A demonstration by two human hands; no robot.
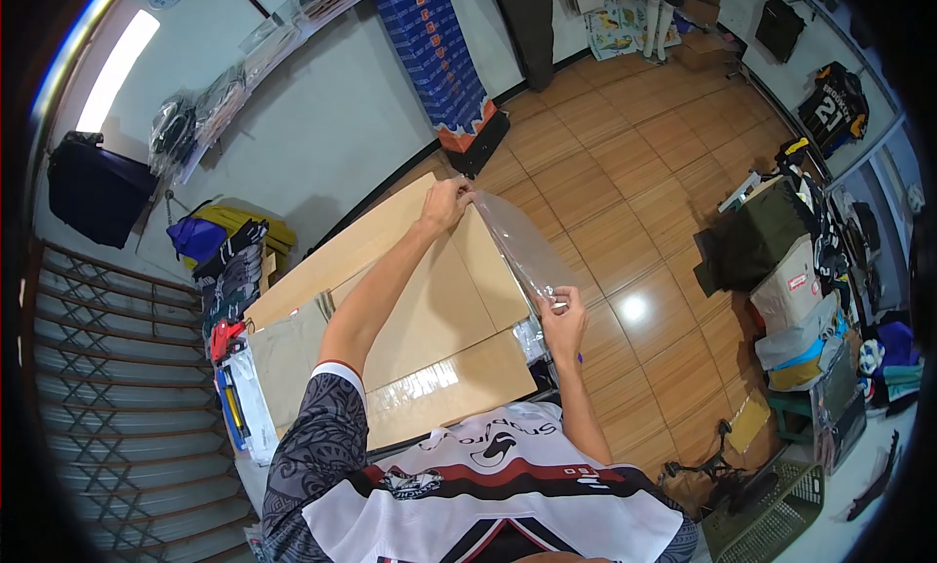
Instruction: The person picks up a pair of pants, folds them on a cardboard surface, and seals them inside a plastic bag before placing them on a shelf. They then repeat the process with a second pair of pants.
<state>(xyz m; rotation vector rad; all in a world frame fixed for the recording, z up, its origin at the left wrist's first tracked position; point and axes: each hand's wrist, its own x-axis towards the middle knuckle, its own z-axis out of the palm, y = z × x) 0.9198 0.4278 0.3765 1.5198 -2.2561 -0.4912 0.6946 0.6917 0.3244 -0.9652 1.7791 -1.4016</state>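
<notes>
Clear plastic sheet point(524, 246) shows on my feed against the tiled floor point(625, 221), stretched along the right-hand edge of the cardboard worktop point(420, 290). Next in size, I make out a beige folded garment point(291, 353) on the worktop's left side. Both hands I see closed in a narrow pinch: the left hand point(447, 205) grips the sheet's far corner, the right hand point(563, 321) its near end. Smallest, a bright red object point(226, 339) sits beside the garment.
</notes>
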